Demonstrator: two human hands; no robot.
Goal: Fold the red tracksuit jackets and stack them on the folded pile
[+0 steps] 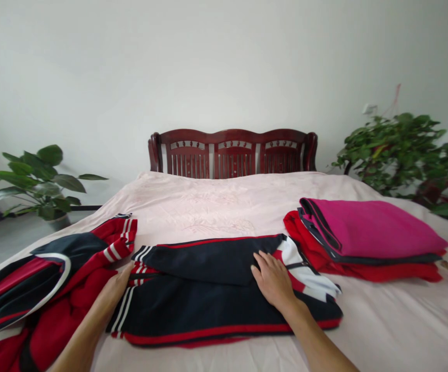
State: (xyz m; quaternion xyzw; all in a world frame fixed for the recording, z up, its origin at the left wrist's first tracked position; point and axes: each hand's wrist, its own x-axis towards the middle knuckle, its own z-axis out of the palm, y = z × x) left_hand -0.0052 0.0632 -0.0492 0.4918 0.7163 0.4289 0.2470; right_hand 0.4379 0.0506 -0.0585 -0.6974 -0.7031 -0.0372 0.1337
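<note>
A navy tracksuit jacket with red edging, white stripes and a white-and-red section at its right end lies folded in a long shape on the bed. On its upper right part rests my right hand, palm down, fingers spread and open. My left hand is at the jacket's left end, touching the striped cuffs; its fingertips are mostly hidden there, so its grip is unclear. Just left of that hand lies a loose, crumpled red and navy jacket with white trim.
Folded clothes are stacked on the right, a magenta garment above dark and red ones. A pale pink sheet covers the bed. Behind stands a dark wooden headboard. Potted plants flank the bed, one left, leafy ones right.
</note>
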